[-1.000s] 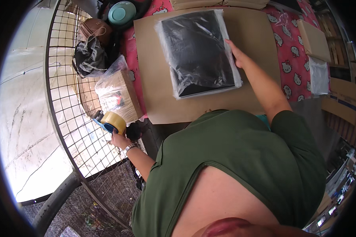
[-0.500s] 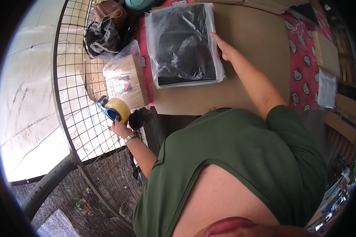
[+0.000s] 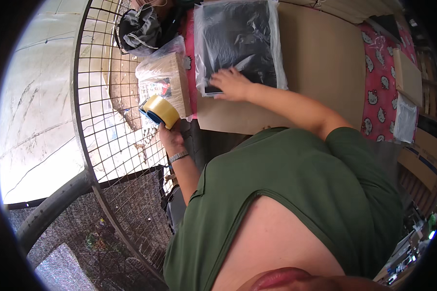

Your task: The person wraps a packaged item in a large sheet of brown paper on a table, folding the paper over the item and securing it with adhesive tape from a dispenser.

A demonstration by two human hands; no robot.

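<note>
A flat black rectangular item (image 3: 238, 39), wrapped in clear plastic, lies on a large brown cardboard sheet (image 3: 320, 63). Over its near edge rests my right hand (image 3: 231, 85), fingers spread and holding nothing; the fingertips look slightly blurred. My left hand (image 3: 170, 137) is closed on a blue tape dispenser with a wide yellowish roll of packing tape (image 3: 163, 111). It holds the dispenser up beside the table's left edge, in front of a plastic-wrapped brown box (image 3: 178, 80).
A wire grid (image 3: 99, 92) runs along the left side. Behind the wrapped box sits a grey drawstring bag (image 3: 141, 29). Pink patterned cloth (image 3: 376, 89) shows under the cardboard. At right are a brown box (image 3: 407, 75) and a plastic-covered packet (image 3: 404, 119).
My right hand has moved from the wrapped item's right edge to its near edge, toward the left. The left hand has brought the tape dispenser right and slightly up. The view has shifted a little.
</note>
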